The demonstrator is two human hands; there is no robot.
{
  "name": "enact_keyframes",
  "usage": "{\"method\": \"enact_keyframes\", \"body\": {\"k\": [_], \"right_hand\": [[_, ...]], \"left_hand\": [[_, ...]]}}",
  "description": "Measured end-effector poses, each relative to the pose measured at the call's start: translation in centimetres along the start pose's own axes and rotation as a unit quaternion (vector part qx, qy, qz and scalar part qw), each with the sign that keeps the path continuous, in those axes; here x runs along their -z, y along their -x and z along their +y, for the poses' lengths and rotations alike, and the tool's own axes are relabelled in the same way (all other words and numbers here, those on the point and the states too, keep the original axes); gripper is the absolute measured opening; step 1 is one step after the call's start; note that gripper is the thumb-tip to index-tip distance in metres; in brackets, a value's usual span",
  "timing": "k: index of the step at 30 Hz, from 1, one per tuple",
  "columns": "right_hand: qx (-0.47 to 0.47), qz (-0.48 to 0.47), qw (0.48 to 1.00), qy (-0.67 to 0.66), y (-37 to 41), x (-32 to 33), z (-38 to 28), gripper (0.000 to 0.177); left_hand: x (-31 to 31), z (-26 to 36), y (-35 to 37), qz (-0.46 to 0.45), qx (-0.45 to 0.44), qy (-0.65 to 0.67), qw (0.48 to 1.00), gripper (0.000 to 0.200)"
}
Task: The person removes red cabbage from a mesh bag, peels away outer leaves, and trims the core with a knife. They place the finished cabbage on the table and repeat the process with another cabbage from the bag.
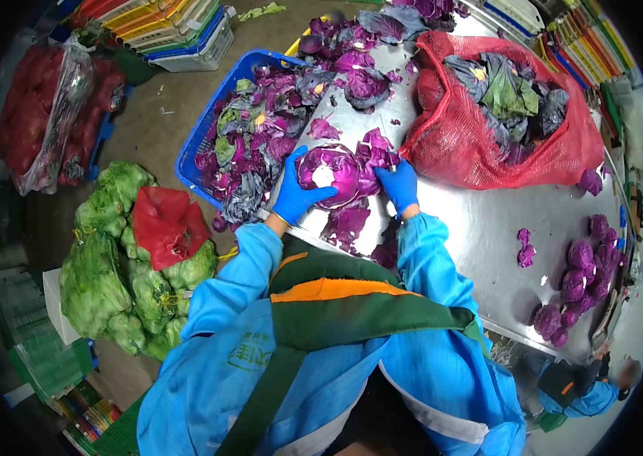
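On the metal table (481, 228) a red cabbage (340, 171) lies with its pale cut stem showing. My left hand (296, 190), in a blue glove, is wrapped round the cabbage's left side. At its right, my right hand (399, 185), also gloved in blue, pinches a loose purple leaf (376, 158) beside the head. More torn leaves (347, 226) lie between my forearms. Just left of my left hand stands a blue basket (194, 140) heaped with purple and dark green leaves.
An open red mesh sack (481, 163) of dark cabbages fills the table's back right. Several trimmed cabbages (579, 266) sit along the right edge. Bagged green cabbages (101, 281) are on the floor at left. Another person (579, 387) is at lower right.
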State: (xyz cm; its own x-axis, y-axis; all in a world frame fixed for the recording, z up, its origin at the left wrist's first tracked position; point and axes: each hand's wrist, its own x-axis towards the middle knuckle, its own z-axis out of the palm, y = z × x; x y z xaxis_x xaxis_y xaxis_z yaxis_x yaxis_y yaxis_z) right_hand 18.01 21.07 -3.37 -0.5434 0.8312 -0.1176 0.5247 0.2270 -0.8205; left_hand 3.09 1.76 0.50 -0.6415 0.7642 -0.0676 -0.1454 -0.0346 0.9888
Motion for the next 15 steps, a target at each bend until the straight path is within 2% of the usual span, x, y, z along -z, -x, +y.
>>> {"method": "enact_keyframes", "body": {"k": [1, 2, 4, 5, 6, 7, 8, 10, 11, 12, 14, 15], "right_hand": [[0.011, -0.037, 0.997, -0.069, 0.6, 1.2, -2.2, 0.064], [0.078, -0.063, 0.991, -0.093, 0.8, 1.7, -3.1, 0.069], [0.150, -0.107, 0.970, -0.160, 1.1, 2.5, -6.5, 0.069], [0.133, -0.138, 0.966, -0.175, 0.5, 2.6, -6.9, 0.068], [0.118, -0.169, 0.960, -0.190, -0.1, 2.6, -7.3, 0.067], [0.051, -0.201, 0.971, -0.119, 0.2, 3.4, -8.8, 0.067], [0.051, -0.206, 0.970, -0.118, 0.4, 2.8, -7.9, 0.067], [-0.049, -0.268, 0.942, -0.198, 0.0, 1.5, -5.3, 0.063], [-0.038, -0.280, 0.938, -0.199, 0.2, 1.5, -5.2, 0.064], [-0.038, -0.287, 0.937, -0.196, 0.2, 1.4, -5.3, 0.064], [0.036, -0.193, 0.980, -0.033, 0.4, 1.1, -6.9, 0.069], [0.023, -0.173, 0.983, 0.050, 1.0, 2.3, -10.1, 0.076]], "left_hand": [[1.6, -0.6, -0.8, -0.040, -0.004, -0.049, 0.998, 0.106], [2.5, -0.2, -1.8, -0.038, -0.007, -0.048, 0.998, 0.106], [3.5, 1.6, -3.5, -0.173, -0.016, -0.133, 0.976, 0.103], [3.4, 4.0, -4.0, -0.231, 0.020, -0.134, 0.963, 0.101], [3.9, 3.9, -4.6, -0.255, -0.012, -0.177, 0.951, 0.102], [4.0, 4.4, -4.5, -0.228, -0.032, -0.200, 0.952, 0.104], [4.1, 4.9, -4.2, -0.202, -0.053, -0.224, 0.952, 0.106], [3.8, 3.4, -2.3, -0.117, -0.039, -0.244, 0.962, 0.106], [2.3, 3.1, -1.0, -0.087, 0.011, -0.165, 0.982, 0.109], [1.1, 2.9, 0.1, -0.012, -0.033, -0.302, 0.953, 0.113], [-0.6, -0.3, 0.9, 0.123, -0.060, -0.260, 0.956, 0.112], [-1.0, -0.1, 1.1, 0.126, -0.057, -0.261, 0.955, 0.112]]}}
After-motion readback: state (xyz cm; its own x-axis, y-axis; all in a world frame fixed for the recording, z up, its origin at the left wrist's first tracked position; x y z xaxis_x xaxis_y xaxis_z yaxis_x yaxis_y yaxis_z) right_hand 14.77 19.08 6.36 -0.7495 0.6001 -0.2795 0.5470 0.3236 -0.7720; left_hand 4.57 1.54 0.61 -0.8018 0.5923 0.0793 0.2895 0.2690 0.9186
